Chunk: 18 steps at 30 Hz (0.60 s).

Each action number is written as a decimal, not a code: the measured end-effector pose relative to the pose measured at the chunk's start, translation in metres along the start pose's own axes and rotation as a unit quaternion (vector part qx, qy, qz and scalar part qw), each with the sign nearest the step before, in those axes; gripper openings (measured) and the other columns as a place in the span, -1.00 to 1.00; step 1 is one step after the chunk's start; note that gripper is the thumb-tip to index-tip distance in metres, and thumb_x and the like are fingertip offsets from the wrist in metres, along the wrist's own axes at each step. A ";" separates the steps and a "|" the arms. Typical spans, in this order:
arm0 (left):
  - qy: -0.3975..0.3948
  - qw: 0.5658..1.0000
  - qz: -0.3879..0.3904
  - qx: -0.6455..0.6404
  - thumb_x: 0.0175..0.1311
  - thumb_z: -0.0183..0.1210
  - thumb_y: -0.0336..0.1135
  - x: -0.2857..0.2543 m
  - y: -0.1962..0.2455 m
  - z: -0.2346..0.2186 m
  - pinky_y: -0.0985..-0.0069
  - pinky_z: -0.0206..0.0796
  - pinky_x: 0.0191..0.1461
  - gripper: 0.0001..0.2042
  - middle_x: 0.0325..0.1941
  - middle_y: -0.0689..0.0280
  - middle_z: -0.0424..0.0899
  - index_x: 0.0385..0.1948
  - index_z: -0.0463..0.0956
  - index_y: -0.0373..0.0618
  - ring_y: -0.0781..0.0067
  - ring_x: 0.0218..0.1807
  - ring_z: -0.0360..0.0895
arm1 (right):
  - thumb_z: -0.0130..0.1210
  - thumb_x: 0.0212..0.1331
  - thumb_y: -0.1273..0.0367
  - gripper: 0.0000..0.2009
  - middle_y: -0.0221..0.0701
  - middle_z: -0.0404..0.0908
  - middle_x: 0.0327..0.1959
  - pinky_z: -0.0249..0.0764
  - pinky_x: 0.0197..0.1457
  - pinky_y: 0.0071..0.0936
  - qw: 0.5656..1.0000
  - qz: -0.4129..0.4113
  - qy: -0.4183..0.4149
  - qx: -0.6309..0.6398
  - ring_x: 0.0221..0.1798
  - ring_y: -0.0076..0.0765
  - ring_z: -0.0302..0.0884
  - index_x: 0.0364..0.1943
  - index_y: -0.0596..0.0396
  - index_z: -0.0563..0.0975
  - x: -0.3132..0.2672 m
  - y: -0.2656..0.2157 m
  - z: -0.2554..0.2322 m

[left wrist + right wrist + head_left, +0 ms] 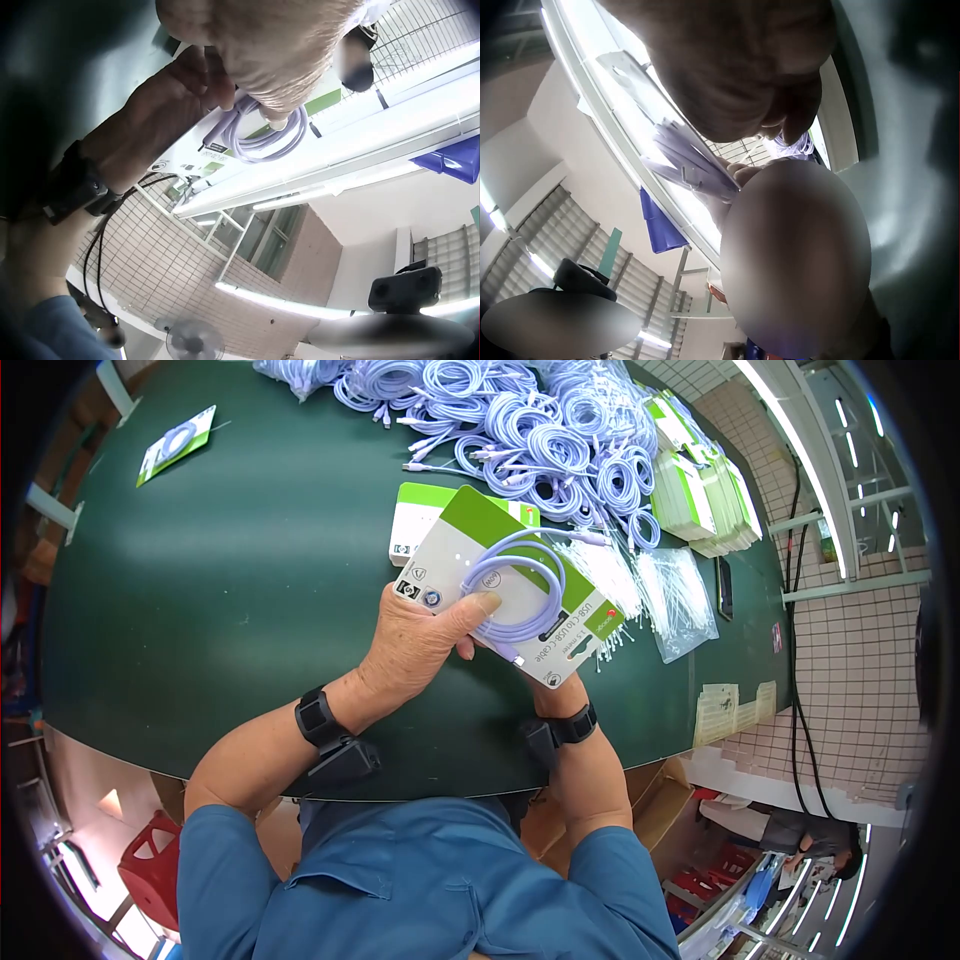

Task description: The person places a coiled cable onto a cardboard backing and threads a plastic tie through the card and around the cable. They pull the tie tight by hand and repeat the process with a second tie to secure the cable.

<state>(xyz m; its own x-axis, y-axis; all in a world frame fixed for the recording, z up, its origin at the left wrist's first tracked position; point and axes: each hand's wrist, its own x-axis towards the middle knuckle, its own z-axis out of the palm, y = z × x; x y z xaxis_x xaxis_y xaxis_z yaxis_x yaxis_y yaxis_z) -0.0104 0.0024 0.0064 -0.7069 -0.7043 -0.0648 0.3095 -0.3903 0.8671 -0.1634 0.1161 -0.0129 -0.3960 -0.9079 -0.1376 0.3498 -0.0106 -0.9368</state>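
My left hand grips a white-and-green packaging card printed "USB-C to USB-C Cable", tilted above the table. Its thumb presses a coiled lilac USB-C cable against the card's front. Behind the card's lower right part is my right hand, mostly hidden in the head view. The left wrist view shows part of this right hand at the card's back, fingers bent; I cannot tell whether they pinch anything. From the right wrist, the cable coil shows edge-on beside the fingers. Under the held card, more cards lie on the table.
Coiled lilac cables pile up at the back of the green table. White cable ties lie loose and in a clear bag to the right. Card stacks and a phone are farther right. One carded cable lies far left.
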 end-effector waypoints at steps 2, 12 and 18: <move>-0.003 1.000 -0.003 0.005 0.38 0.42 -0.40 0.000 -0.001 -0.001 0.63 0.54 -0.41 -0.75 -0.20 0.28 0.80 0.01 0.68 -0.28 0.62 -0.41 0.67 | 0.03 0.59 0.03 -0.44 -0.13 0.59 0.34 0.67 0.26 -0.27 0.997 -0.057 -0.018 -0.048 0.30 -0.15 0.63 0.43 0.16 0.42 0.004 0.010 -0.008; -0.016 0.996 -0.082 -0.035 0.32 0.41 -0.54 0.000 0.012 0.001 0.57 0.63 -0.23 -0.66 -0.05 0.23 0.80 0.12 0.63 -0.25 0.44 -0.09 0.76 | 0.31 0.42 0.38 -0.85 -0.51 0.72 -0.32 0.58 -0.21 -0.63 0.996 -0.031 -0.080 0.000 -0.32 -0.67 0.63 -0.18 0.20 0.65 0.052 -0.015 -0.016; -0.030 0.996 -0.085 -0.011 0.27 0.42 -0.59 -0.001 -0.009 -0.023 0.48 0.67 -0.10 -0.63 -0.04 0.21 0.80 0.12 0.62 -0.27 0.37 -0.05 0.78 | 0.32 0.40 0.39 -0.85 -0.50 0.65 -0.29 0.47 -0.22 -0.64 0.996 -0.021 -0.071 -0.041 -0.29 -0.69 0.52 -0.22 0.15 0.58 0.041 -0.026 -0.012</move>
<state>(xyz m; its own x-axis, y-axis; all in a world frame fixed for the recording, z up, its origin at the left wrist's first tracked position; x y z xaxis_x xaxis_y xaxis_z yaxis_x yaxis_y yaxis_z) 0.0025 -0.0067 -0.0126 -0.7869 -0.5902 -0.1800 0.1952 -0.5148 0.8348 -0.1992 0.0841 0.0024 -0.2826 -0.9577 -0.0553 0.2624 -0.0217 -0.9647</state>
